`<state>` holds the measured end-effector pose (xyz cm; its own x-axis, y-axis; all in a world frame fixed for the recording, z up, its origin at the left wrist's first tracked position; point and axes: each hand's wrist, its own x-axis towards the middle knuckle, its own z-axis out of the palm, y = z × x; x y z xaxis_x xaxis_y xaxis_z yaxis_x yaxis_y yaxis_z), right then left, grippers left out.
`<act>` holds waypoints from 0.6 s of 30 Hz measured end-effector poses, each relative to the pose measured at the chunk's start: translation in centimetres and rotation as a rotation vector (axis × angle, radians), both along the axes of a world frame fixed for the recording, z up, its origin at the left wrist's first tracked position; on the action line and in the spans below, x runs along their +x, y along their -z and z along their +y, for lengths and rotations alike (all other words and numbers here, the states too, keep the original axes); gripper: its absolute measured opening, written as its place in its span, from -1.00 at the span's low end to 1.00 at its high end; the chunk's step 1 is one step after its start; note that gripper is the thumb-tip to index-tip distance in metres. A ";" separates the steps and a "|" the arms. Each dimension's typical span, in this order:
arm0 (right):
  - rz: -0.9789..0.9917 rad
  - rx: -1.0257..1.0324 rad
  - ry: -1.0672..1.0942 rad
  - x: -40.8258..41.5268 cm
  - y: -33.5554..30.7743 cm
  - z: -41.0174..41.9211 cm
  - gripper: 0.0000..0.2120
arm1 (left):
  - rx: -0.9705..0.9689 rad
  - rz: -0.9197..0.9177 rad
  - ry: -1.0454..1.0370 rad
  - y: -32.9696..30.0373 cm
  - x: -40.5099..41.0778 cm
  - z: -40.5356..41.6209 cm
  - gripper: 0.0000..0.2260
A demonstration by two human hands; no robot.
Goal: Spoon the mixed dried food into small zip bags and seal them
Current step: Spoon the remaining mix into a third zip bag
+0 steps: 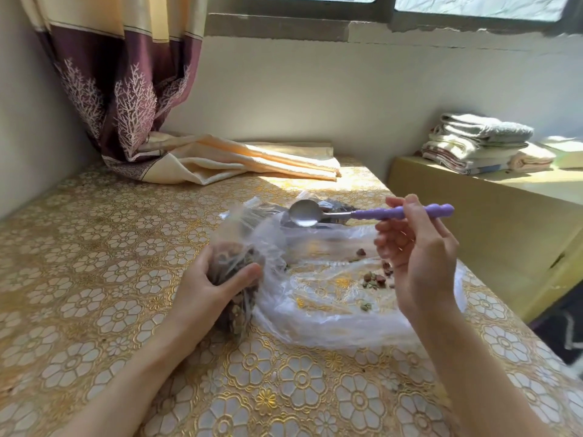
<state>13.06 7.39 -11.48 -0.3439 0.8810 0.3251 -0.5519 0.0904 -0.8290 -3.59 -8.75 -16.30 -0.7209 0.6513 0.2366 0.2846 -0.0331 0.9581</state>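
Two hands, left hand (pixel 206 287) and right hand (pixel 416 247), one purple-handled spoon (pixel 362 212), one small zip bag (pixel 239 272) of dried food, one large clear plastic bag (pixel 331 310), perhaps a dozen loose food pieces (pixel 373 279), one stack of folded towels (pixel 479 143), one curtain (pixel 126 89)

Table (pixel 94 279) had one of those gold floral plastic covers on it. Lying right on it: a big clear plastic sheet (pixel 331 320) with a few dried bits (pixel 373 279) scattered on top, plus the curtain's tail end (pixel 239 162) bunched at the back.
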 end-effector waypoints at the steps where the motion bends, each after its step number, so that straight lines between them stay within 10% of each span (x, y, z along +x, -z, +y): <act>1: -0.027 -0.009 0.042 0.3 -0.1 0.4 -0.75 | 0.032 -0.034 -0.014 -0.1 -0.1 -0.1 -0.61; 18: -0.345 -0.005 0.141 7.9 4.8 0.3 -0.57 | -0.076 0.159 0.048 0.1 0.3 -0.2 -0.77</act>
